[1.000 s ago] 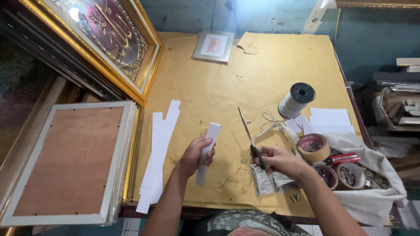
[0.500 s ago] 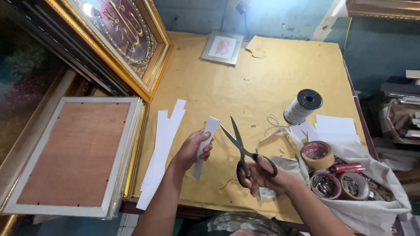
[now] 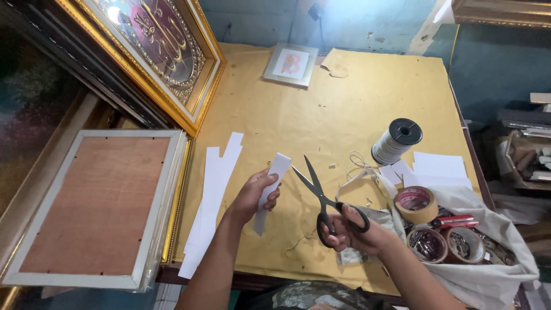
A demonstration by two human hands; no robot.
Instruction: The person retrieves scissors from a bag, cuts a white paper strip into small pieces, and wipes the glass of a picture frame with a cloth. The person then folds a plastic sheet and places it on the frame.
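Yellow-brown paper covers the bench (image 3: pixel 344 109), which stands against a blue-green wall. At its far edge lies a small silver picture frame (image 3: pixel 290 64), and a large gilt frame (image 3: pixel 155 49) leans across the left corner. Left of the bench, a white-edged frame (image 3: pixel 94 206) lies face down, its brown backing board showing.

The left hand (image 3: pixel 252 195) holds a narrow white paper strip (image 3: pixel 271 189) above the bench, the grip pinching it between thumb and fingers near its middle, so that the strip runs slanted from upper right to lower left. Just left of it, several longer white paper strips (image 3: pixel 213 195) lie flat on the bench.

The right hand (image 3: pixel 356 232) has its fingers through the loops of black-handled scissors (image 3: pixel 321 198), the grip closed around the handles. The blades are spread apart and point up and left, their tips close to the top end of the held strip, not touching it.

To the right stands a spool of white cord (image 3: pixel 396 140), with loose cord trailing toward the scissors. Near it are white paper sheets (image 3: pixel 439 166), a roll of brown tape (image 3: pixel 416 204), a red utility knife (image 3: pixel 456 221), and two round tins (image 3: pixel 445 244) on a grey cloth (image 3: pixel 493 270).
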